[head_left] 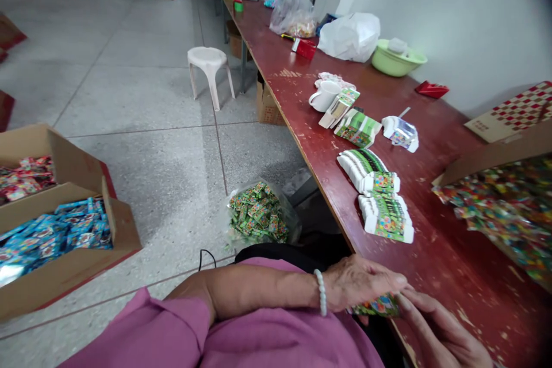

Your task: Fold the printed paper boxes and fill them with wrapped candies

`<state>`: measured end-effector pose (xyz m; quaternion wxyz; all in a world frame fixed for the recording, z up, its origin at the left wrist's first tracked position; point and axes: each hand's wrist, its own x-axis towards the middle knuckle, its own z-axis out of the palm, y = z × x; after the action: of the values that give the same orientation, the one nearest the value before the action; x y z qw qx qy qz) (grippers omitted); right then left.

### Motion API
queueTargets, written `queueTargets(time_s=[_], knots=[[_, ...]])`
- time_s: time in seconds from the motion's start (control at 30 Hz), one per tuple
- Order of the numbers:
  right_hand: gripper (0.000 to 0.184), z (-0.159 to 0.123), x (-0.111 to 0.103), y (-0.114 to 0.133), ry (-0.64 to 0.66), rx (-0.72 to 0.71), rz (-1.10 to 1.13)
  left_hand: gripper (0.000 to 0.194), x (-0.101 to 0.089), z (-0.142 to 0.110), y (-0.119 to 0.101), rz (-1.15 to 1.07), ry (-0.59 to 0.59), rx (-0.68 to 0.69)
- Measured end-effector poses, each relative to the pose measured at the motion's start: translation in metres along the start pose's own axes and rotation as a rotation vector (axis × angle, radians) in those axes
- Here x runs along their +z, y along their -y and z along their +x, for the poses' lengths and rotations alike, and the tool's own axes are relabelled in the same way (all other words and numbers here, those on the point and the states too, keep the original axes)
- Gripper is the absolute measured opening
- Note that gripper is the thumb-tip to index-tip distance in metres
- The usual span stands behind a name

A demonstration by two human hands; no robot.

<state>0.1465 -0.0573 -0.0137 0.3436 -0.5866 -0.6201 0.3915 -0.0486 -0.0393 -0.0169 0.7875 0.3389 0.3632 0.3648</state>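
Observation:
Low at the table's front edge, my left hand (360,284), with a pale bead bracelet at the wrist, is closed around a small green box with a colourful print (382,305). From the other side my right hand (444,330) meets it, thumb and fingers pinching the box's end. Most of the box is hidden under my left hand. Just beyond my hands lie two fanned rows of flat green-and-white cartons, a nearer row (388,218) and a farther row (366,169).
A carton of colourful wrapped pieces (500,149) stands on the red table (435,276) at right. Farther along are a white mug (324,96) and a green basin (397,60). A bag of green packets (259,213) and a box of blue packets (123,230) sit on the floor.

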Motion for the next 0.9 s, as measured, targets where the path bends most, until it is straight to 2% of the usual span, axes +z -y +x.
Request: queueTargets(time_s=[0.1, 0.17, 0.23, 0.3, 0.37, 0.47, 0.6, 0.67, 0.73, 0.8, 0.83, 0.9], knots=[[0.032, 0.002, 0.011, 0.004, 0.026, -0.200, -0.191, 0.032, -0.004, 0.010, 0.001, -0.219, -0.038, -0.047], [0.041, 0.004, 0.021, 0.002, 0.033, -0.373, -0.342, 0.025, -0.007, 0.017, 0.004, -0.311, -0.112, -0.032], [0.065, 0.009, 0.033, -0.003, 0.027, -0.536, -0.489, 0.023, -0.008, 0.022, 0.007, -0.339, -0.202, 0.001], [0.090, 0.015, 0.042, -0.007, 0.019, -0.623, -0.603, 0.026, -0.009, 0.025, 0.008, -0.338, -0.246, 0.029], [0.101, 0.022, 0.049, -0.009, -0.005, -0.605, -0.679, 0.029, -0.011, 0.026, 0.005, -0.328, -0.285, 0.062], [0.090, 0.034, 0.055, -0.006, -0.014, -0.578, -0.683, 0.033, -0.014, 0.024, -0.005, -0.306, -0.305, 0.090], [0.082, 0.042, 0.064, 0.012, 0.036, -0.547, -0.482, 0.035, -0.020, 0.016, -0.023, -0.293, -0.263, 0.045], [0.083, 0.046, 0.071, 0.024, 0.048, -0.501, -0.349, 0.034, -0.024, 0.016, -0.031, -0.259, -0.259, -0.020], [0.089, 0.052, 0.074, 0.032, 0.086, -0.493, -0.245, 0.042, -0.033, 0.017, -0.036, -0.196, -0.272, -0.076], [0.098, 0.061, 0.065, 0.035, 0.164, -0.456, -0.243, 0.048, -0.050, 0.019, -0.035, -0.077, -0.334, -0.108], [0.099, 0.068, 0.054, 0.034, 0.159, -0.436, -0.259, 0.053, -0.063, 0.019, -0.032, 0.020, -0.374, -0.114], [0.090, 0.088, 0.020, 0.024, 0.044, -0.395, -0.294, 0.063, -0.100, 0.017, -0.020, 0.261, -0.503, -0.144]])
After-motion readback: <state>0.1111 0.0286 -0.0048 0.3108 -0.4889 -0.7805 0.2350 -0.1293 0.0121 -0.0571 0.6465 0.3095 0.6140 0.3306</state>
